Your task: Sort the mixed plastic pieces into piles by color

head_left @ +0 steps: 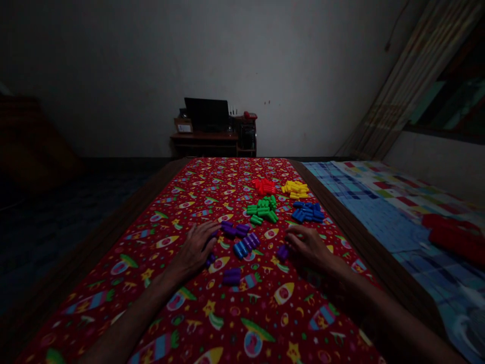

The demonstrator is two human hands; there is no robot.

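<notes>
Tubes in purple (235, 231) are spread on a red cloth (231, 318) near the left hand (196, 246), whose thumb and fingers are held apart. By the right hand (307, 242), whose fingers are bent, more purple tubes (282, 253) are seen; whether they are gripped cannot be told. Green tubes (262, 211), blue tubes (308, 213), red tubes (265, 187) and yellow tubes (296, 190) are seen beyond.

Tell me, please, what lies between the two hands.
In the head view, purple pieces and some blue ones lie on the red cloth between the left hand and the right hand.
</notes>
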